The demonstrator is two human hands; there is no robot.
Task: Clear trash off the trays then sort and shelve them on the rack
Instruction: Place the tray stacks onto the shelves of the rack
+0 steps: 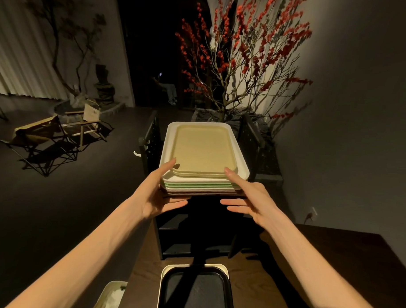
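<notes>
A stack of trays stands on top of the black rack [153, 141]: tan trays [202, 149] uppermost, a larger white tray [242, 168] under them, then green trays [198, 185] and darker ones at the bottom. My left hand [157, 194] is at the stack's near left corner, its thumb resting on the white rim and its fingers stretched out below the shelf edge. My right hand [252, 198] mirrors it at the near right corner. Neither hand's fingers curl around anything. Close to me, a black tray [195, 290] lies inside a cream tray [164, 273] on the wooden table [316, 253].
A cream bin [108, 300] holding white crumpled trash stands at the table's left edge. Behind the rack is a planter with a red-blossomed tree [240, 60]. Folding chairs [47, 140] stand on the floor to the left. A grey wall runs along the right.
</notes>
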